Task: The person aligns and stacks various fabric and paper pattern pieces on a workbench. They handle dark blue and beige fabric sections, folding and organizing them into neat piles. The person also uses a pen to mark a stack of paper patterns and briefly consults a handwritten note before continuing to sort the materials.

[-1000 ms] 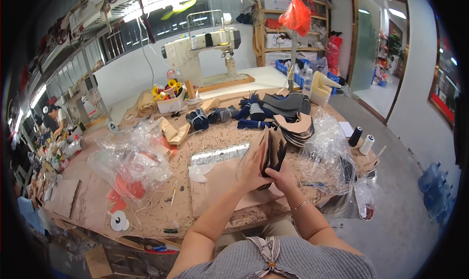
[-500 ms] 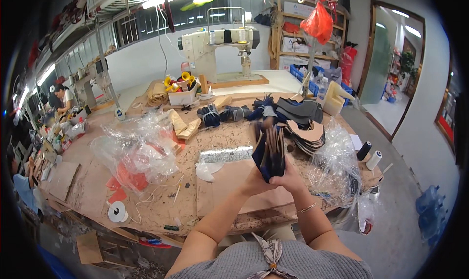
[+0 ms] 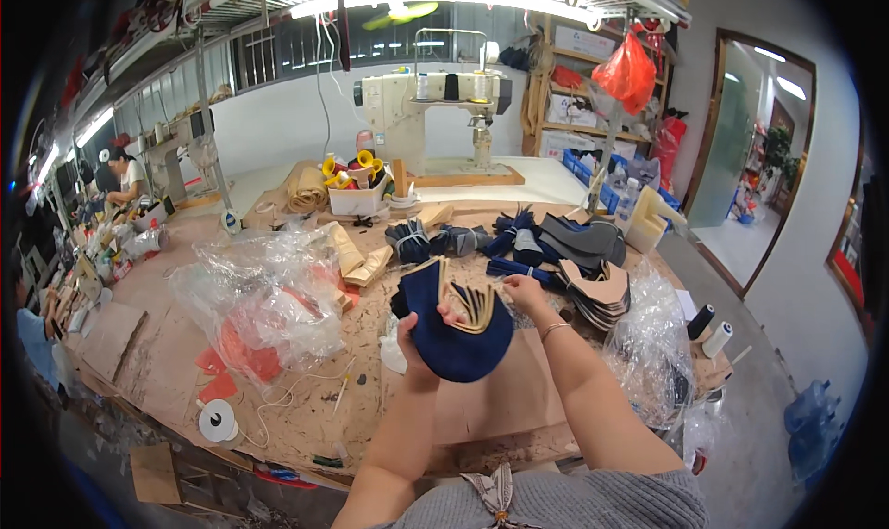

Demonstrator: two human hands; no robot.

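Observation:
My left hand [image 3: 419,344] grips a stack of curved navy fabric pieces [image 3: 468,351] with beige undersides, which look like shoe-upper parts. Their beige edges fan out toward the right, and the hand's fingers show through the curve. Just right of the stack, my right hand [image 3: 526,293] is raised with its fingers closed together. What they pinch, if anything, is too small to tell. Close beyond that hand lie tied navy strips [image 3: 523,272]. A pile of beige and dark curved pieces [image 3: 600,298] rests to its right, with grey cut pieces [image 3: 585,240] behind.
Crumpled clear plastic [image 3: 250,279] with red film covers the table's left; more plastic [image 3: 648,325] lies at the right beside thread cones [image 3: 716,339]. At the back stand a sewing machine [image 3: 398,126], a white box of yellow spools [image 3: 356,199] and a cream jug [image 3: 653,222].
My hands have parted. The stack, held upright between both, is now tilted broadside in my left hand, moved left. My right hand has come off it and sits to the right. The view has shifted slightly.

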